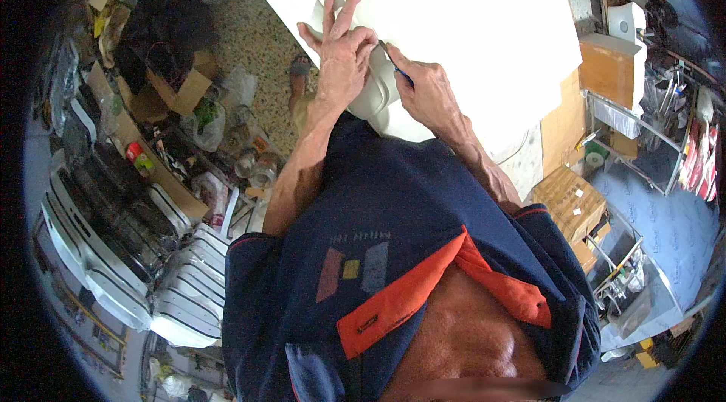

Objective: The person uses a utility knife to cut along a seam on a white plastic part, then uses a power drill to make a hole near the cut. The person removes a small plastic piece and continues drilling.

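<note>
A white moulded part (pixel 372 97) with curved, stepped edges lies at the near left edge of a bright white work surface (pixel 484 31). My left hand (pixel 344 58) is over this part, three fingers spread. Its index finger and thumb come together in a pinch; whatever they grip is hidden. From the right, my right hand (pixel 427 92) is closed around a thin tool with a dark tip and blue handle (pixel 404 77). The tool's tip points at my left index finger and thumb, close beside them. Glare washes out much of the surface detail.
To the left, cardboard boxes (pixel 181 84), plastic bags and jars crowd the speckled floor (pixel 253 31). Stacked white panels (pixel 189 288) stand at lower left. On the right are a wooden box (pixel 571 201), a brown carton (pixel 609 69) and metal racks. Someone's sandalled foot (pixel 300 65) shows beyond my left forearm.
</note>
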Action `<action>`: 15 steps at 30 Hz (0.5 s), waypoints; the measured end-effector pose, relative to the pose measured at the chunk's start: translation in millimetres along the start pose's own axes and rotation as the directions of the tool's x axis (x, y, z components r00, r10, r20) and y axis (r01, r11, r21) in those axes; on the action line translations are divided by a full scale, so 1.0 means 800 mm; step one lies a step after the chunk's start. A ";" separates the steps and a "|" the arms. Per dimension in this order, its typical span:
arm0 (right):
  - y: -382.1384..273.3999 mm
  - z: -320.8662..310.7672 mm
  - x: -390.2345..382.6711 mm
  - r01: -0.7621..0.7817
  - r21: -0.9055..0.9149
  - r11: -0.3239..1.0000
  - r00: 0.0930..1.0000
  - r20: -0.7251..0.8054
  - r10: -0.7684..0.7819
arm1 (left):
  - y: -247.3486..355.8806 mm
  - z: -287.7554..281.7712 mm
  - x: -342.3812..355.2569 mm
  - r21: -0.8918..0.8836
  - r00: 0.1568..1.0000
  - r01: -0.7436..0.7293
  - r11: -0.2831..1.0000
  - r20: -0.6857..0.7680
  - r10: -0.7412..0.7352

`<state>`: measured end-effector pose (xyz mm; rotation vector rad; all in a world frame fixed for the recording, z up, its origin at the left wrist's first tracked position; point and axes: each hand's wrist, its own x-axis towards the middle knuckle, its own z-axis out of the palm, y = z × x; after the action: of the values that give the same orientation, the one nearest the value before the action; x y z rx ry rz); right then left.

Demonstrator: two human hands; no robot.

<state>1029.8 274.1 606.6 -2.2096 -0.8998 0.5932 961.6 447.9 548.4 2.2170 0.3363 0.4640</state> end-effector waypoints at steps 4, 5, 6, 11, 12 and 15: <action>0.006 0.003 -0.003 -0.010 -0.018 1.000 1.000 -0.009 0.010 | -0.002 -0.003 0.002 -0.011 1.000 -0.014 1.000 0.018 0.014; 0.006 0.004 -0.002 -0.001 -0.029 1.000 1.000 -0.008 0.001 | -0.003 -0.004 0.005 0.003 0.999 -0.034 0.999 0.007 0.034; 0.006 0.005 -0.003 -0.040 -0.049 0.998 0.999 0.005 0.040 | -0.002 -0.004 0.003 0.010 1.000 -0.029 1.000 0.009 0.029; 0.005 -0.005 -0.011 0.010 0.169 0.985 0.990 -0.143 0.014 | 0.001 -0.011 0.000 -0.027 0.999 0.019 0.999 0.043 -0.018; 0.006 -0.012 -0.017 0.006 0.228 0.974 0.984 -0.176 0.035 | 0.001 -0.013 -0.001 -0.021 0.998 0.018 1.000 0.058 -0.017; 0.020 -0.035 -0.041 -0.277 0.330 0.903 0.908 -0.216 0.358 | -0.001 -0.023 0.000 0.021 0.997 0.024 0.999 0.072 -0.026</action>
<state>1032.3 229.6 618.9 -2.1091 -0.2822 0.5155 953.7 460.7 558.8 2.2401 0.3312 0.3679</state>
